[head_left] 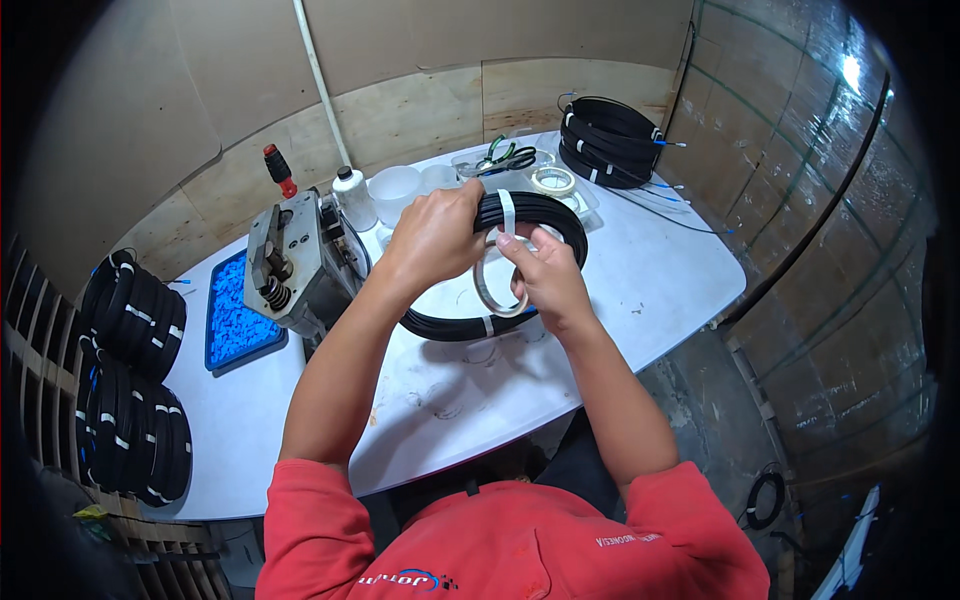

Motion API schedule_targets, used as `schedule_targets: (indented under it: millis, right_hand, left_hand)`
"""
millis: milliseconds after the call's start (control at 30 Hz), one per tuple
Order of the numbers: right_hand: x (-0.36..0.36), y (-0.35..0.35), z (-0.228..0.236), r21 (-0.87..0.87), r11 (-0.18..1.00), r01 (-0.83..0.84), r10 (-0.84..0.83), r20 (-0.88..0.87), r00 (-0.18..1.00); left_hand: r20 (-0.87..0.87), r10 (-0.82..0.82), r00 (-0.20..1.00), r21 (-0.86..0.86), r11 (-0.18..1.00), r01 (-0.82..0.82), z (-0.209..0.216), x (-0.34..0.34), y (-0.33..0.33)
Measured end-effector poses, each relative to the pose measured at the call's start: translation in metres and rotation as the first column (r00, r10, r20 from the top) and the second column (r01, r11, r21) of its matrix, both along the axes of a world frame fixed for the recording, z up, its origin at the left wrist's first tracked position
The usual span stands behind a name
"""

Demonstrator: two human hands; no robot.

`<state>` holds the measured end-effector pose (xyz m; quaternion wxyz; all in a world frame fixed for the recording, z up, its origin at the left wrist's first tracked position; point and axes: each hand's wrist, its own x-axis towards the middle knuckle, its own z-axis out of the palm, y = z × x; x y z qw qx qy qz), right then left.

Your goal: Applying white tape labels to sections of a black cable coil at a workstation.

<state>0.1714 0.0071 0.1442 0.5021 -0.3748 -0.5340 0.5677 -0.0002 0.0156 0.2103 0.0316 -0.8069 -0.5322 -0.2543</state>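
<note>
Red shirt [480, 545]: six o'clock. Your left fingers [468, 197] grip the likely springy cable coil [548, 211], best held at eleven o'clock; right fingers [522, 257] pinch the tape roll [480, 284].

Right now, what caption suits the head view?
Left hand grips a black cable coil; right hand holds a tape roll.

I have the coil [565, 222] in my left hand [438, 235] and a tape roll [480, 287] in my right hand [553, 280]; a press [322, 268] and blue tray [247, 356] sit left on the surface [660, 290].
</note>
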Motion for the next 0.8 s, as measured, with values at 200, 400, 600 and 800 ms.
schedule_targets:
  millis: [200,400,600,800]
  right_hand:
    - [-0.005,-0.002,-0.016,-0.111,0.991,-0.071,0.054,-0.147,0.988]
    - [-0.004,-0.016,-0.019,0.131,0.988,0.077,-0.041,-0.254,0.966]
    - [0.001,-0.012,0.02,0.089,0.983,0.158,-0.143,-0.15,0.978]
    - [0.001,-0.017,0.029,-0.147,0.978,0.146,-0.183,-0.28,0.943]
  left_hand:
    - [0.016,-0.002,1.0,0.024,1.0,0.001,-0.004,-0.006,0.005]
    - [0.01,-0.027,1.0,0.04,0.999,0.027,-0.008,-0.01,0.006]
    - [0.011,-0.057,0.998,0.096,0.994,0.056,-0.01,-0.005,-0.002]
    - [0.002,-0.021,1.0,0.149,0.989,0.021,-0.011,0.007,-0.009]
